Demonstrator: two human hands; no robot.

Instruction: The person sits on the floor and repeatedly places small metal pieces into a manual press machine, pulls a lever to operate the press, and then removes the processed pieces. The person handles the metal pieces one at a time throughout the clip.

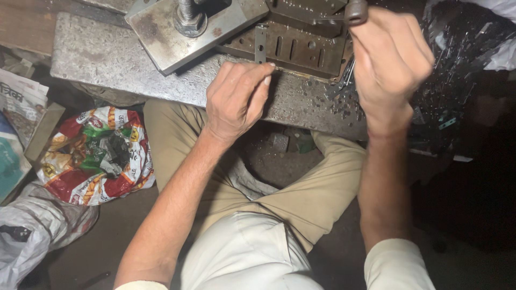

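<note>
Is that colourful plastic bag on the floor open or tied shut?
Open: the colourful bag gapes at its top, showing dark pieces inside.

Dim, warm overhead light on the metal tabletop (107, 59); right side sinks into deep shadow, slight blur, grainy throughout.

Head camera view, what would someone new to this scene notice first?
Most striking are the two bare hands at a worn grey metal press bed: the left hand pinches a slim perforated metal strip at centre top, and the right hand is fisted round a dark rod-like handle at upper right. Next comes the bright red, yellow and green printed plastic bag, crumpled on the floor at left.
</note>
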